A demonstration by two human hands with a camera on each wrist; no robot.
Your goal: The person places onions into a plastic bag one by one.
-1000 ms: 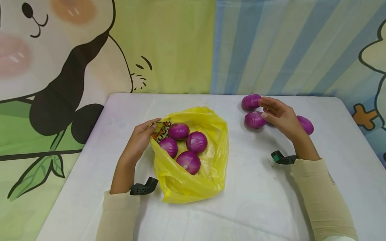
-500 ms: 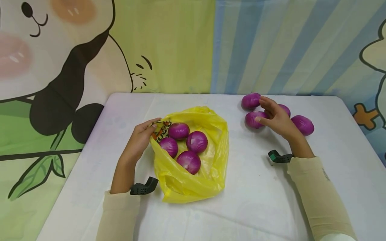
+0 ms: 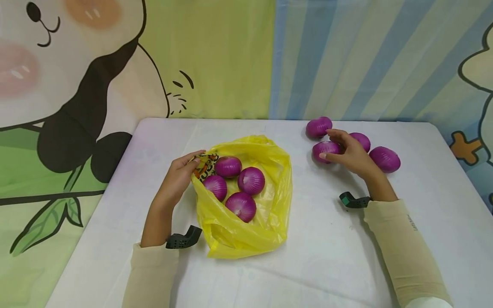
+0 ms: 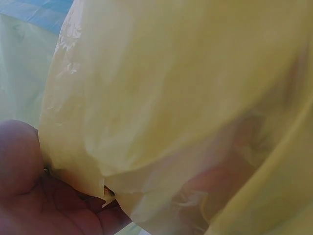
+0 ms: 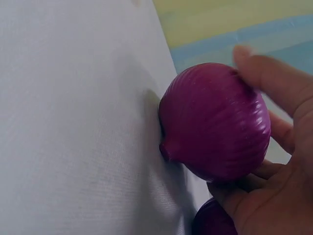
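Note:
My left hand (image 3: 179,175) pinches the upper left rim of a yellow plastic bag (image 3: 273,188), whose mouth stands wide. Inside the bag lie several red onions (image 3: 251,181). In the left wrist view, the bag's yellow film (image 4: 171,88) fills most of the picture beside my thumb and fingers. At the back right, my right hand (image 3: 354,156) curls round another red onion (image 3: 323,150), which is still at table height. Close up in the right wrist view, the thumb lies along one side of this onion (image 5: 210,122) and fingers reach behind it.
Three more red onions lie around my right hand: one behind it at the table's back edge (image 3: 318,127), one partly hidden beyond it (image 3: 361,140), one to its right (image 3: 385,159). A white cloth covers the table (image 3: 308,265); a printed curtain (image 3: 215,60) hangs behind.
My right hand has moved left and lower, its thumb and fingers coming round the nearer left onion. Two onions it had partly covered show more fully. The left hand and bag stay put.

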